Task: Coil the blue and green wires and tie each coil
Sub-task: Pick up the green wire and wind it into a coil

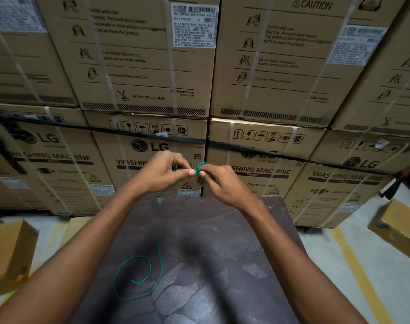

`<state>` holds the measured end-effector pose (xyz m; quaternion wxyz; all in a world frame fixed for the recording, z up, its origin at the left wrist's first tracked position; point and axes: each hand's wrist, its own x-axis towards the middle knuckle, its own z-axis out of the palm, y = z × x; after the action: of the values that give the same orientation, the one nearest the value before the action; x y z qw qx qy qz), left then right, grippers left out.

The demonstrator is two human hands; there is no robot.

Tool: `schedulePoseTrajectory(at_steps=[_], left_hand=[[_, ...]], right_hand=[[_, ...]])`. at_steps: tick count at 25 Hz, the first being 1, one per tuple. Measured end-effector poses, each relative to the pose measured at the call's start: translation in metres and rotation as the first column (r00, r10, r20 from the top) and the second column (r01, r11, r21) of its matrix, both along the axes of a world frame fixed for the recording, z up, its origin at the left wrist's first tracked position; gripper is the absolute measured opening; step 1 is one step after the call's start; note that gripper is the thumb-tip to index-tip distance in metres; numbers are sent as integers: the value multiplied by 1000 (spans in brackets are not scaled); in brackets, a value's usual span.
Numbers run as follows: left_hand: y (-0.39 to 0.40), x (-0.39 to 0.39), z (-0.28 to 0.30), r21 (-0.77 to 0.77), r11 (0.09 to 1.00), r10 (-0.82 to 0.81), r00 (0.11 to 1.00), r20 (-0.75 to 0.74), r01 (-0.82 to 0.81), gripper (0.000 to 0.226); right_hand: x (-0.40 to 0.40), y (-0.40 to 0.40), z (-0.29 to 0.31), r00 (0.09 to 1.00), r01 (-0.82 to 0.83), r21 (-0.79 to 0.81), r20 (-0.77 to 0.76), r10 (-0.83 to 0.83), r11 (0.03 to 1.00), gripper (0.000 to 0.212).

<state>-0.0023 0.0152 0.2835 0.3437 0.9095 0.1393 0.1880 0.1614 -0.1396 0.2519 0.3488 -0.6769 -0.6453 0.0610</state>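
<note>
Thin green wire (138, 279) — small loops pinched between left hand (163, 173) and right hand (219, 181), tail curling on table (222, 242)

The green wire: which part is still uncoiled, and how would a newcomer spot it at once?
Start at the dark worn table in front of the stacked washing machine boxes. On its near left part lies the loose end of the green wire, curled in one open spiral. Unlike the small tight loops pinched between the left hand and right hand, it lies flat and untouched.
</note>
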Motion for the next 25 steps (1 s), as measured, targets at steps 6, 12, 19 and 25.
schedulePoseTrajectory(at_steps=[6, 12, 19, 25], left_hand=[[12, 6, 39, -112, 978, -180, 983, -40, 175, 9], [28, 2, 9, -367, 920, -99, 987, 123, 138, 25], [4, 10, -49, -705, 695, -3, 981, 195, 143, 58], [-15, -1, -82, -411, 898, -131, 987, 93, 158, 58]], right_hand=[[-4, -13, 23, 811, -259, -60, -556, 184, 964, 27], [-8, -33, 52, 345, -297, 324, -841, 417, 898, 23], [-14, -20, 84, 164, -170, 523, -821, 547, 836, 26], [7, 2, 85, 330, 69, 595, -771, 545, 800, 26]])
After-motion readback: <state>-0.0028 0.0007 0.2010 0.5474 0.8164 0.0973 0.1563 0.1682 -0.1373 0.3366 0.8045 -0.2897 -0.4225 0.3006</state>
